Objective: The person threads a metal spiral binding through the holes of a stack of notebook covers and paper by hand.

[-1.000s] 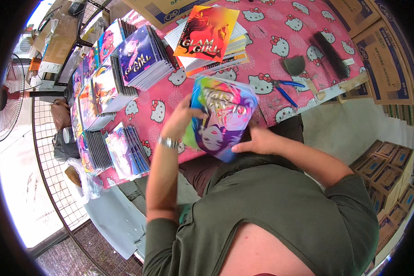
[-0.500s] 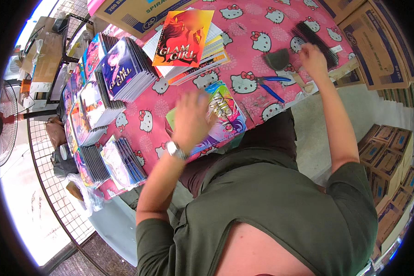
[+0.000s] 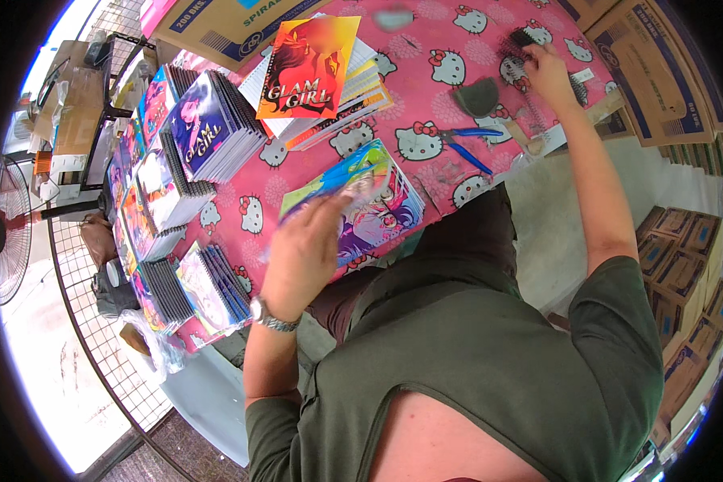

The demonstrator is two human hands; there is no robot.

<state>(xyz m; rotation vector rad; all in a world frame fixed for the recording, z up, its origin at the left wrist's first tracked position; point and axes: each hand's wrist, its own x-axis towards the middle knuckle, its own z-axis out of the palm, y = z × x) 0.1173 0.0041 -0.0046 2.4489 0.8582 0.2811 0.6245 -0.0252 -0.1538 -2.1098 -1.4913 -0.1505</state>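
Observation:
My left hand (image 3: 305,253), with a watch on its wrist, reaches over colourful notebook covers (image 3: 381,213) at the table's front edge. Its fingers are blurred over the covers, and I cannot tell whether they grip one. At the right, my right hand (image 3: 548,76) has its fingers closed at the black spiral binding coils (image 3: 516,66), which look smeared by motion. Between the hands lie blue-handled pliers (image 3: 470,145), and beyond them a dark green rounded pad (image 3: 477,98).
A pile of unbound notebooks with an orange-red cover (image 3: 309,68) stands at the back. Stacks of spiral notebooks (image 3: 209,132) fill the left side. Cardboard boxes stand behind (image 3: 233,32) and at the right (image 3: 659,72). A pink patterned cloth (image 3: 422,76) covers the table.
My left hand has moved left and slightly nearer to me over the covers. My right hand stays by the coils, which have shifted left and blurred.

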